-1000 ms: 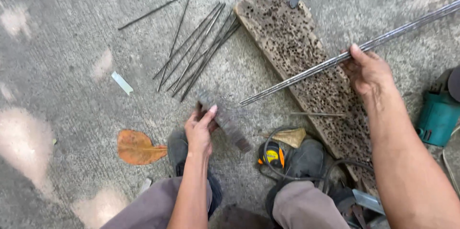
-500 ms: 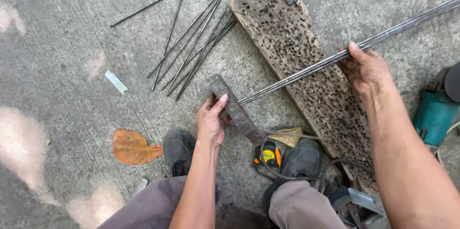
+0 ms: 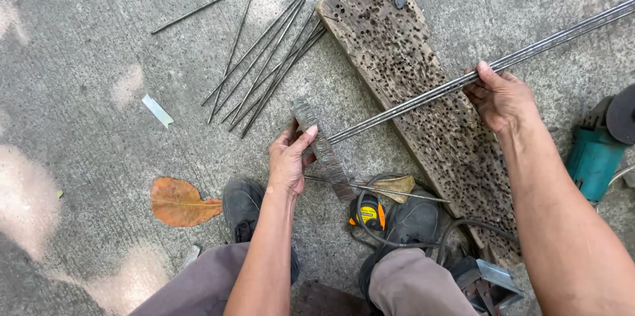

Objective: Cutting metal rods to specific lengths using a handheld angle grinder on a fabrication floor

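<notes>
Head view, looking down between my knees. My right hand (image 3: 501,96) was clenched around a bundle of long steel rods (image 3: 423,95), which ran from the upper right corner down across a pitted wooden plank (image 3: 410,84). The plank lay flat on the concrete floor (image 3: 86,58) and carried the rods clear of the ground, so that the bundle rested on a firm support; its many small holes suggested, in my judgement, repeated use as a work base.

My left hand (image 3: 288,160) grasped a short, flat, rough-surfaced metal bar (image 3: 323,150), thumb over its top face. The bar stood edge-on across the near ends of the rods, just beside the plank's left edge. I judged it to serve as a stop against which the rod ends could be squared, though whether the ends actually touched it could not be told from this view.

A fan of shorter cut rods (image 3: 264,68) lay on the concrete above and to the left, well apart from both hands, grouped as a separate pile. One thin rod (image 3: 377,190) lay across my shoes (image 3: 245,203). A yellow tape measure (image 3: 367,213) sat between my feet, within easy reach of either hand, and a teal power tool (image 3: 595,150) rested at the right edge, near my right forearm. A dry leaf (image 3: 178,202) and a scrap of pale tape (image 3: 157,110) lay unconnected with the work.
</notes>
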